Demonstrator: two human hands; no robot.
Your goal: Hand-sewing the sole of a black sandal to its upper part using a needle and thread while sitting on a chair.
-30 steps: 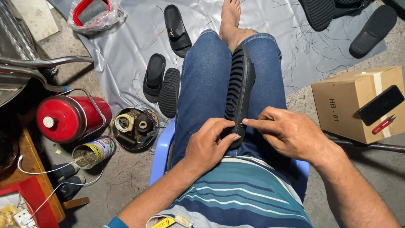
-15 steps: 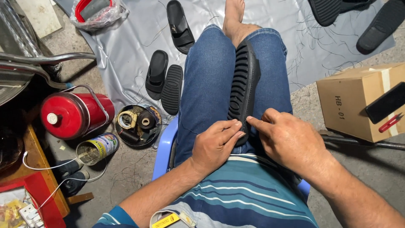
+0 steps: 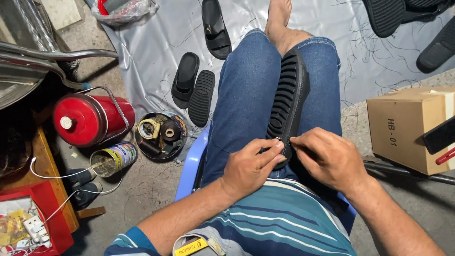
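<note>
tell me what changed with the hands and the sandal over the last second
Little changed. The left hand and right hand kept pinching the near end of the black sandal lying sole-up on the lap, their fingertips closing slightly together at its edge. The sandal stayed put; the red flask, tin of thread spools and cardboard box did not move.

Person wears a short-sleeved knit shirt [image 3: 265, 223] w/ horizontal stripes: blue, teal, white, grey; sleeve cuff at left arm is dark blue. Blue denim jeans [image 3: 246, 104], legs rolled or cut off near the calf, stitched hem visible. Bare foot [image 3: 280, 16], no shoe. Both forearms bare, no watch or rings seen.
</note>
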